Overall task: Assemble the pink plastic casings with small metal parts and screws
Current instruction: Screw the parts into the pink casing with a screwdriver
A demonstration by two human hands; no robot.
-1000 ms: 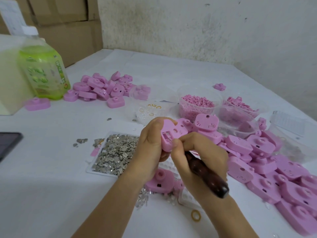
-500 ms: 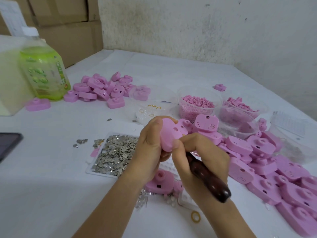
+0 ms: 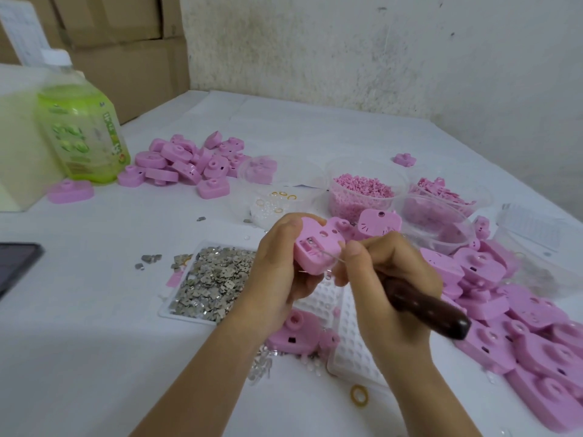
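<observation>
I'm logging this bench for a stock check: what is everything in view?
held casing: one, pink, gripped centre frame
tool: one, dark wooden handle, thin tip at held casing
metal parts: heap, silver, on white tray
bottle: one, green, far left
far casing pile: one, pink, beside the bottle
near casing pile: one, pink, right side
tubs: several, clear, behind held casing
table: one, white
left hand: one, bare, grips held casing
right hand: one, bare, grips tool

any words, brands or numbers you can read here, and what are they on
No text is legible.
green bottle label: printing, too blurred to read
white sheet at the table's right edge: marks too small to read
paper at top left: too blurred to read
</observation>
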